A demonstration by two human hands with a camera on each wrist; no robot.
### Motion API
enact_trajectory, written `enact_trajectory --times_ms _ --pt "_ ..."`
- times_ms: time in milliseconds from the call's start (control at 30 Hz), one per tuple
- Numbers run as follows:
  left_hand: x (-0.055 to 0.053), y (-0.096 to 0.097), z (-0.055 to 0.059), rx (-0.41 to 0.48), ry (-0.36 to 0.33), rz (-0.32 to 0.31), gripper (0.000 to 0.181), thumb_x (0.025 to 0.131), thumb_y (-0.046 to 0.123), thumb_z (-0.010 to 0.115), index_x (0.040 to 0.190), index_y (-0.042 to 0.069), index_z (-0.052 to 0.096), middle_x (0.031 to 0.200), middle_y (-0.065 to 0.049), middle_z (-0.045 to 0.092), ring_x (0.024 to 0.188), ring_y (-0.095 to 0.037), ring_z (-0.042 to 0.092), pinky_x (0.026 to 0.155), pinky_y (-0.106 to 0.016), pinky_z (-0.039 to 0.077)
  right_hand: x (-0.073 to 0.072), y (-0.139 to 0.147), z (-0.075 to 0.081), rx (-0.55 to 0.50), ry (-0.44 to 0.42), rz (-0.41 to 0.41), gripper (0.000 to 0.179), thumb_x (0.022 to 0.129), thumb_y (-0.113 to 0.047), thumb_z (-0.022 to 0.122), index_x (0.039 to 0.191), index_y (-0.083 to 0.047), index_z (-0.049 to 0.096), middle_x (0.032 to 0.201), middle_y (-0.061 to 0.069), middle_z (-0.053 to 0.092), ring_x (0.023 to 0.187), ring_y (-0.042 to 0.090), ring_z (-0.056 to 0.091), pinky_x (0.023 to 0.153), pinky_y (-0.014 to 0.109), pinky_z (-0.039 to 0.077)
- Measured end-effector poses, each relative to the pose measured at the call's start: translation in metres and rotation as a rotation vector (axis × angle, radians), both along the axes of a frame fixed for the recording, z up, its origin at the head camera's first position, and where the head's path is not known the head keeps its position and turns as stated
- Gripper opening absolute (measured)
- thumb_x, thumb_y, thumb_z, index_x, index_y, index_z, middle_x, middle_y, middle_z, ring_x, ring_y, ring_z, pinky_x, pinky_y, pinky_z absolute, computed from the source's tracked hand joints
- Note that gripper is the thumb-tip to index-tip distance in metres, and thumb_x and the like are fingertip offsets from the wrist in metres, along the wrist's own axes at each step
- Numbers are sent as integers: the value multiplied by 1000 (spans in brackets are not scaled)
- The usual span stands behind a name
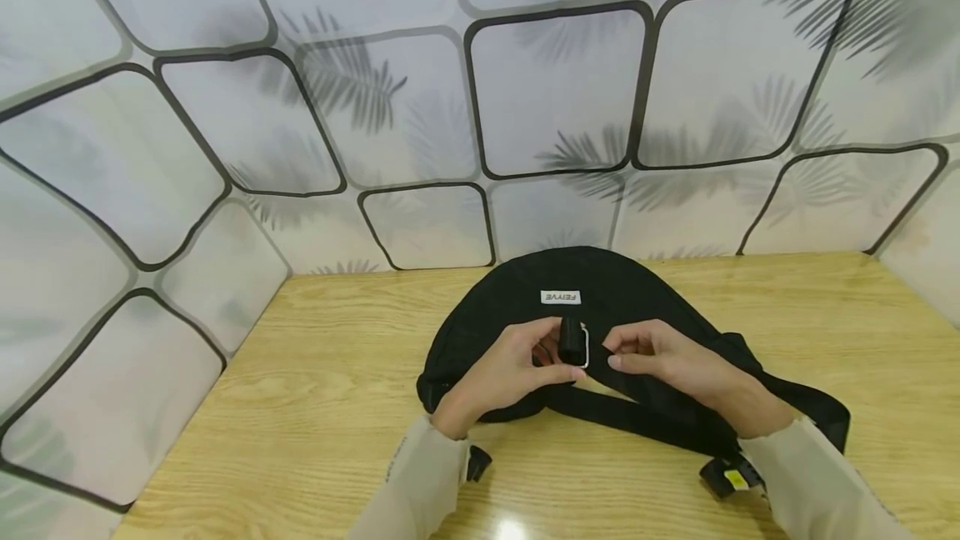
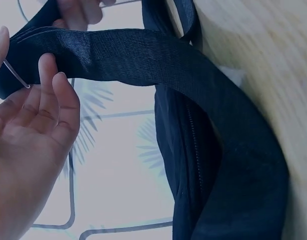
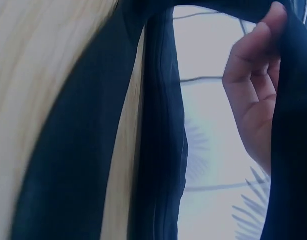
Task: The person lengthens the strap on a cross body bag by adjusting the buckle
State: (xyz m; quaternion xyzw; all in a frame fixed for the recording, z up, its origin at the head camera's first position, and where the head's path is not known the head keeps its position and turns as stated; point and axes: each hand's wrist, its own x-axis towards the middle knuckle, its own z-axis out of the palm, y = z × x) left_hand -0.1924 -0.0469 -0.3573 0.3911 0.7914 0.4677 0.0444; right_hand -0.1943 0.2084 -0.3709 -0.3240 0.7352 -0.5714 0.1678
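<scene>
A black fabric bag (image 1: pixel 600 273) with a small white label (image 1: pixel 561 297) lies on the wooden table. Fingers and thumb of my left hand (image 1: pixel 498 369) hold a metal ring (image 1: pixel 586 347) and the black webbing strap (image 1: pixel 572 340) folded through it. The left wrist view shows the strap (image 2: pixel 118 55) running from that ring (image 2: pixel 16 75) in a long curve beside the bag's zipper (image 2: pixel 193 140). My right hand (image 1: pixel 675 361) pinches the strap between thumb and fingertips, just right of the ring. In the right wrist view, strap partly hides this hand (image 3: pixel 251 85).
A black buckle with a yellow mark (image 1: pixel 727 477) lies by the right sleeve (image 1: pixel 817 482). Another black plastic piece (image 1: pixel 477 463) shows beside the left sleeve (image 1: pixel 420 473). Patterned fabric panels (image 1: pixel 555 90) stand behind and left of the wooden table (image 1: pixel 322 407).
</scene>
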Motion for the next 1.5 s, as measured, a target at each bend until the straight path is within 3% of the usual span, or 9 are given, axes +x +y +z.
enact_trajectory --times_ms 300,533,667,800,1067,1233,1500 --pt "2 9 -5 -19 -36 -63 23 91 11 78 108 4 64 88 0 63 73 -1 57 66 -21 52 6 -7 4 -88 -9 -12 11 103 2 52 98 11 56 76 -5 49 70 16 47 67 29 40" --pt "-1 3 -2 -7 14 -31 21 90 10 79 105 4 65 88 -3 65 76 -2 59 70 -23 53 2 2 5 -30 -64 22 17 103 -3 55 103 13 60 79 -6 59 76 11 53 73 26 45" --pt "-2 -1 1 9 8 -1 19 91 10 78 104 3 65 88 -3 66 76 -2 60 72 -27 54 -3 11 5 -12 -61 81 17 103 1 54 103 17 59 75 -8 51 70 9 47 60 28 38" --pt "-3 -2 1 4 -1 8 20 91 11 78 104 3 65 88 -3 66 76 -2 60 71 -28 54 -6 18 6 21 -13 121 13 102 3 53 102 15 60 76 -10 50 70 7 46 58 28 38" --pt "-1 3 -3 -2 -29 -10 19 92 10 77 104 2 65 88 -4 66 75 -2 59 69 -25 53 -3 7 6 7 88 49 10 102 2 55 98 6 64 76 -8 49 68 13 47 62 28 40" --pt "1 8 -7 -16 -38 -56 20 93 10 76 107 1 66 88 -5 64 73 -2 58 67 -23 52 4 -1 9 -7 48 -27 11 103 0 55 101 9 62 78 -6 51 71 15 49 68 27 44" --pt "3 12 -13 -21 -54 -40 21 93 11 76 108 2 64 86 -2 65 71 -1 58 64 -20 51 7 -4 5 -34 18 -88 10 102 1 55 102 11 58 76 -4 53 72 15 50 71 26 45"
